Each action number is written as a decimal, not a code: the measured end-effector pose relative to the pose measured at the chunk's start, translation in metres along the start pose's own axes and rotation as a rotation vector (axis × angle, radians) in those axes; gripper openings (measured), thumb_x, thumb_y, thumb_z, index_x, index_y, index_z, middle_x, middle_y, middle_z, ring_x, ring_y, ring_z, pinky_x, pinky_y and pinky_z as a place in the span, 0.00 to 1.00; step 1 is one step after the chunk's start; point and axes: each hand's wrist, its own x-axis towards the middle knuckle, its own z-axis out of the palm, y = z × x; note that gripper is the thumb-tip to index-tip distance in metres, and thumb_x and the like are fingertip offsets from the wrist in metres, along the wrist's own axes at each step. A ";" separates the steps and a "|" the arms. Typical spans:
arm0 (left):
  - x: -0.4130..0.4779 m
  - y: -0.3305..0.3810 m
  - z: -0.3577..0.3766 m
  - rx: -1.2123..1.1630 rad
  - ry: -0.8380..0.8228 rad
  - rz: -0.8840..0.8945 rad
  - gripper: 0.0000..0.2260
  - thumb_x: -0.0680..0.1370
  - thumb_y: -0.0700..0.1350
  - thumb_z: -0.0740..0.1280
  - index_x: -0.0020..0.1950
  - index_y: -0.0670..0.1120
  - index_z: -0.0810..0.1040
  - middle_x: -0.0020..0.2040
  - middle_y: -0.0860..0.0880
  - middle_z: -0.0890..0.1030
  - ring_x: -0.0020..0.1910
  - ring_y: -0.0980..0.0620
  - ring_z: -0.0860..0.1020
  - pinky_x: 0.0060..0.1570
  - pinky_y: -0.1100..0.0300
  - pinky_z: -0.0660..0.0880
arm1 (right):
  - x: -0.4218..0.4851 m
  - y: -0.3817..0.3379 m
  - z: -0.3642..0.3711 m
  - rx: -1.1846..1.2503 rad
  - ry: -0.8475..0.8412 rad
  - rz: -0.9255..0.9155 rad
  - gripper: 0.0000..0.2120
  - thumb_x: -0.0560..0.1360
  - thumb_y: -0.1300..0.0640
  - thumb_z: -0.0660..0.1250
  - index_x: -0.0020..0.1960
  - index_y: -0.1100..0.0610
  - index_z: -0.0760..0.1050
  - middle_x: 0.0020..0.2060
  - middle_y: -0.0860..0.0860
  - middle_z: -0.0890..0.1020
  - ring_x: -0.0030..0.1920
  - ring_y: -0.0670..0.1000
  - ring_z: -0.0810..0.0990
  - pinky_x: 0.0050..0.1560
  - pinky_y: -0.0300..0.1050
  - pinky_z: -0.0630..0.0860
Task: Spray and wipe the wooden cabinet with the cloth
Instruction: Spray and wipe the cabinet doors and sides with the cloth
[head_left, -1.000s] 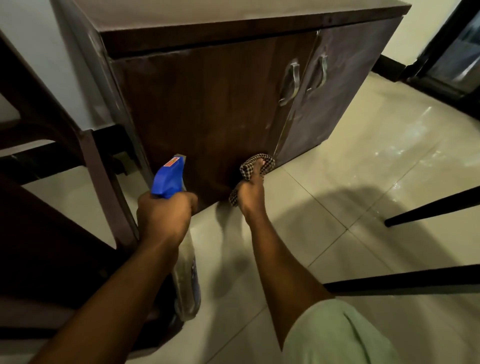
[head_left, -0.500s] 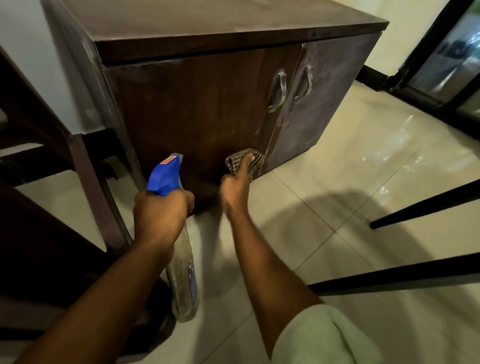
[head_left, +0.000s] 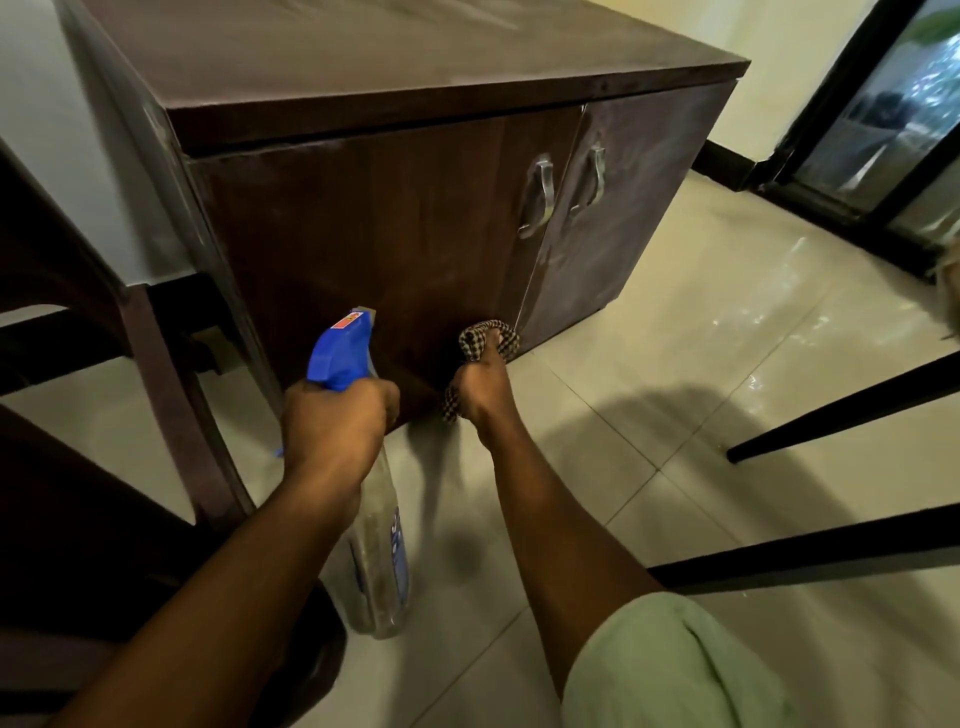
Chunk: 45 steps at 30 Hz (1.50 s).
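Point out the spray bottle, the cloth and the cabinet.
spray bottle (head_left: 340, 356), head view, blue trigger head.
cloth (head_left: 470, 339), head view, checked fold at its top.
cabinet (head_left: 405, 234), head view, darker door's front.

sleeve (head_left: 670, 670) — pale green, loose, creased | on: right arm (head_left: 545, 519) | left arm (head_left: 234, 566): bare

cabinet (head_left: 395, 208): dark brown wood
cloth (head_left: 488, 340): brown and white checks
spray bottle (head_left: 382, 566): clear, blue top, red sticker
floor (head_left: 701, 364): shiny cream tiles
sleeve (head_left: 670, 670): pale green
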 end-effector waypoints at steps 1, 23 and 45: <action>-0.001 0.000 -0.001 0.004 0.004 0.014 0.05 0.70 0.35 0.66 0.45 0.41 0.74 0.33 0.47 0.69 0.30 0.52 0.68 0.31 0.59 0.67 | -0.004 -0.008 0.000 0.028 0.014 0.004 0.34 0.77 0.63 0.52 0.78 0.48 0.42 0.64 0.61 0.74 0.53 0.58 0.77 0.56 0.53 0.75; -0.012 0.007 -0.015 -0.005 0.070 0.067 0.07 0.67 0.36 0.67 0.43 0.44 0.74 0.31 0.49 0.70 0.31 0.51 0.70 0.33 0.60 0.69 | -0.052 -0.033 0.032 0.123 0.084 -0.439 0.36 0.72 0.76 0.52 0.77 0.56 0.51 0.76 0.45 0.49 0.76 0.44 0.47 0.72 0.31 0.46; -0.037 0.028 -0.015 0.008 -0.053 0.064 0.06 0.71 0.35 0.67 0.45 0.44 0.74 0.36 0.47 0.73 0.35 0.50 0.72 0.36 0.58 0.70 | -0.082 -0.050 0.019 0.506 0.129 -0.032 0.16 0.78 0.58 0.60 0.63 0.52 0.76 0.55 0.51 0.82 0.56 0.51 0.79 0.63 0.54 0.75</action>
